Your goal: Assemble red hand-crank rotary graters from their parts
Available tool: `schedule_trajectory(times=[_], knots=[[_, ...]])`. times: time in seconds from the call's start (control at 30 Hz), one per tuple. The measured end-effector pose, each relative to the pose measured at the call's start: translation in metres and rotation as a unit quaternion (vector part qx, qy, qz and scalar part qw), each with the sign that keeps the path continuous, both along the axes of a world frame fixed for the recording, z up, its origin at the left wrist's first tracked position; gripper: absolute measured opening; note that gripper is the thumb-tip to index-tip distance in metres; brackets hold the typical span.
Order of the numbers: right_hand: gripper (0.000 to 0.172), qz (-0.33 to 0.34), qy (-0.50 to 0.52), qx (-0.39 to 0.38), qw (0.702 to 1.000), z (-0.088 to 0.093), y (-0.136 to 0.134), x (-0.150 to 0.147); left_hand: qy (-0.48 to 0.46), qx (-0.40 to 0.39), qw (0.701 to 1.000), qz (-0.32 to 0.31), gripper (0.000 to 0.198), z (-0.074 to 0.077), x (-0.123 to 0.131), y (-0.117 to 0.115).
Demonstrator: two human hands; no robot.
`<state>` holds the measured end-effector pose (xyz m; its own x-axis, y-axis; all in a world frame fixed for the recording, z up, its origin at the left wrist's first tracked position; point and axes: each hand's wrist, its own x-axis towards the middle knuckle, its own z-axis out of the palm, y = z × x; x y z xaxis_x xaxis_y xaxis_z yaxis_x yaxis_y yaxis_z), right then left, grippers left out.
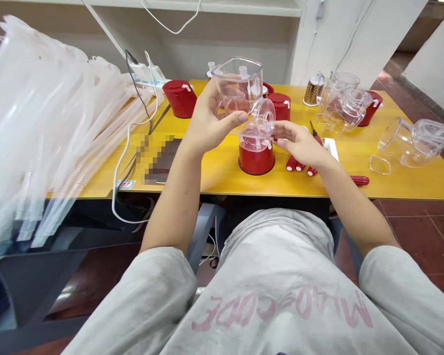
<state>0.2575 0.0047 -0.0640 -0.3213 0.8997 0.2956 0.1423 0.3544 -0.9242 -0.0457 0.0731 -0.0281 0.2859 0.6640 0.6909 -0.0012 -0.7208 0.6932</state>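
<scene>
In the middle of the view, a clear plastic hopper (240, 74) with a round side opening stands over a red round base (257, 159). My left hand (216, 113) is wrapped round the hopper's left side, thumb across its front. Close to the lower right of the clear part is my right hand (298, 143), fingers bent toward it; whether the fingertips grip or only touch it I cannot tell. Just below my right hand lie several red handles (299, 166) with white ends and a screwdriver (315, 133).
Red bases (179, 98) stand at the back of the yellow table (218, 182). To the right are clear hoppers (401, 143), a metal grater drum (312, 91), a clear square ring (379, 164) and another red handle (359, 180). Plastic bags (40, 113) and a white cable (128, 143) occupy the left.
</scene>
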Motion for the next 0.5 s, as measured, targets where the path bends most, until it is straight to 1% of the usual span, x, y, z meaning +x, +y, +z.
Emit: schedule_trajectory(times=[0.07,0.1,0.13,0.23,0.27,0.33,0.4,0.5], knots=[[0.071,0.000,-0.017,-0.014,1.000,-0.007,-0.001,0.004,-0.009,-0.021,1.000,-0.002,0.108,-0.001,0.004,0.000],[0.073,-0.003,-0.027,-0.015,1.000,-0.010,-0.001,0.006,-0.015,-0.031,0.999,-0.002,0.109,-0.002,0.005,0.002],[0.073,-0.004,-0.037,-0.016,0.999,-0.011,-0.001,0.007,-0.022,-0.040,0.999,-0.003,0.111,-0.003,0.006,0.004],[0.065,0.018,-0.061,-0.013,0.998,-0.010,0.002,0.010,-0.045,-0.053,0.998,-0.004,0.109,-0.009,0.006,0.008],[0.064,0.026,-0.065,-0.011,0.997,-0.009,0.003,0.010,-0.050,-0.057,0.997,-0.004,0.108,-0.011,0.006,0.009],[0.069,0.036,-0.075,-0.010,0.996,-0.007,0.004,0.011,-0.054,-0.065,0.996,-0.003,0.108,-0.014,0.007,0.008],[0.074,0.039,-0.099,-0.008,0.994,-0.007,0.003,0.011,-0.057,-0.067,0.996,0.002,0.113,-0.015,0.009,0.006],[0.079,0.036,-0.137,0.011,0.990,-0.008,0.003,0.011,-0.059,-0.057,0.997,-0.005,0.128,-0.016,0.011,0.004]])
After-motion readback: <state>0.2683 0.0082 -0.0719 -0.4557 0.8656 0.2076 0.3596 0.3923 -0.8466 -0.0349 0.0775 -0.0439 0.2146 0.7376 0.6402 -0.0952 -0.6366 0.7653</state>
